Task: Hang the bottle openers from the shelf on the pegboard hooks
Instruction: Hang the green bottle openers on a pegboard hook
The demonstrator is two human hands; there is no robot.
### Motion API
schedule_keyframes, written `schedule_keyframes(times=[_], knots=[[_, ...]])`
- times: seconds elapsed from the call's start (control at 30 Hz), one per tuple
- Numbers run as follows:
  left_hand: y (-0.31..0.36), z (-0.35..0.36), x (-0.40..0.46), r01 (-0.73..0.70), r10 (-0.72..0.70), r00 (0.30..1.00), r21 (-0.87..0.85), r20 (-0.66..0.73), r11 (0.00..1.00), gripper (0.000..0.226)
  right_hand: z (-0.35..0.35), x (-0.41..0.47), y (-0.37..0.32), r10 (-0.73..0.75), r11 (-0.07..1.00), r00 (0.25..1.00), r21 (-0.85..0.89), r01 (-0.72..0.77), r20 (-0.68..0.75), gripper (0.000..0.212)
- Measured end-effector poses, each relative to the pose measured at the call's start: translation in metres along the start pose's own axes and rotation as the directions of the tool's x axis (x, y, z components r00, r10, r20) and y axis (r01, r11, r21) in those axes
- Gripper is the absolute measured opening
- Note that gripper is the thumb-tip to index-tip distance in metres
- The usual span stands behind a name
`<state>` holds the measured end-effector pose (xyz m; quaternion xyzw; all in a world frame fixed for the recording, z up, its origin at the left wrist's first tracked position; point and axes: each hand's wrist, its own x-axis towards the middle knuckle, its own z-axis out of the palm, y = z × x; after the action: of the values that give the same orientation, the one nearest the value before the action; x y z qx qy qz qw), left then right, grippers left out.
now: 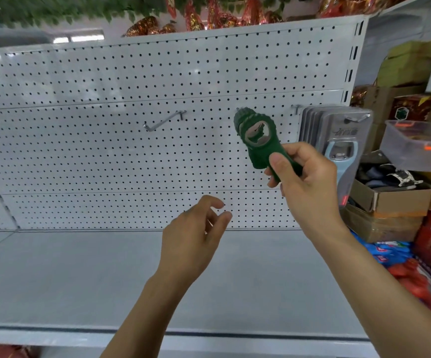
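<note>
Before the pegboard [131, 151], in the head view, the right hand [310, 187] grips a green opener [258, 140] by its handle, thumb on top, with the head of the opener raised and tilted to the left. The head seems to be at the tip of a middle hook, but the opener hides this hook, so whether it is on cannot be told. The left hand [193, 239] is below the opener, holds nothing, and its fingers are loosely curled. An empty hook [162, 122] stands left of the opener, and packed openers [338, 140] hang on a hook to its right. To do the step well, the person should probably turn the opener until its hole faces the hook tip, slide it back fully, and release only after that.
</note>
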<state>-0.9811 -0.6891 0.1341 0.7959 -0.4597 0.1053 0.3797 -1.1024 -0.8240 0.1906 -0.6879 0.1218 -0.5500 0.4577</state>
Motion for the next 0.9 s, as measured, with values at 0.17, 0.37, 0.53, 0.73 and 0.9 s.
schedule_keyframes(times=[0.17,0.37,0.53,0.73,0.9], knots=[[0.001,0.007,0.0,0.001,-0.001,1.0,0.033,0.019,0.999,0.022,0.002,0.018,0.005,0.043,0.999,0.999,0.02,-0.043,-0.005,0.007],[0.002,0.011,-0.001,0.01,-0.011,1.0,0.052,0.015,0.999,0.023,0.006,0.03,0.018,0.163,0.986,0.986,0.017,-0.164,0.043,0.009],[0.002,0.013,-0.001,0.03,-0.03,1.0,0.058,0.005,0.998,0.024,0.01,0.037,0.028,0.208,0.978,0.977,0.029,-0.209,0.038,0.007],[0.002,0.018,-0.002,0.05,-0.049,0.999,0.089,-0.017,0.995,0.022,0.009,0.03,0.038,0.246,0.968,0.967,0.04,-0.249,0.061,0.007],[0.001,0.025,-0.011,0.073,-0.07,0.997,0.087,-0.039,0.994,0.021,-0.001,-0.002,0.054,0.336,0.939,0.936,0.036,-0.341,0.105,0.013]])
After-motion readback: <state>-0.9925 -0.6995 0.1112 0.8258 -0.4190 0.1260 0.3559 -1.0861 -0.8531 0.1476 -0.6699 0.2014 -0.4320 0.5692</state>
